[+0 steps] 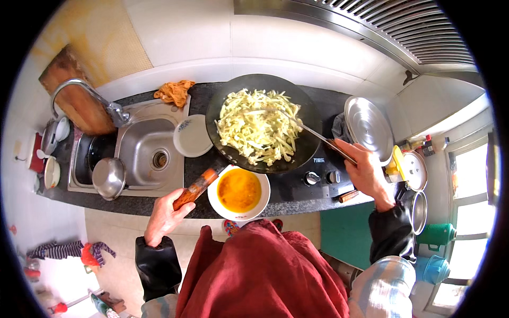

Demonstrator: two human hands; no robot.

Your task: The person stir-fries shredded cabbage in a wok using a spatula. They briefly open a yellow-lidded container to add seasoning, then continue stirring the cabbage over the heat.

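Observation:
My left hand [169,216] grips the wooden handle [195,189] of a large dark wok [308,147] at the lower left of its rim. Pale green and white cauliflower pieces [258,129] are heaped inside the wok. In my right hand [366,169] is the handle of a metal spatula [314,133]. Its blade reaches into the cauliflower, partly hidden by the pieces. Close under the wok's near rim stands a white bowl [265,200] of beaten egg [239,190], right of my left hand. A white plate [193,139] with a blue pattern lies left of the wok.
A steel sink [151,131] with a curved faucet [119,113] is on the left, with a metal bowl [108,179] on its edge. Behind the sink leans a wooden cutting board [79,95]. Stove knobs [313,178] and a steel lid [368,127] are right. An orange cloth [175,92] lies behind.

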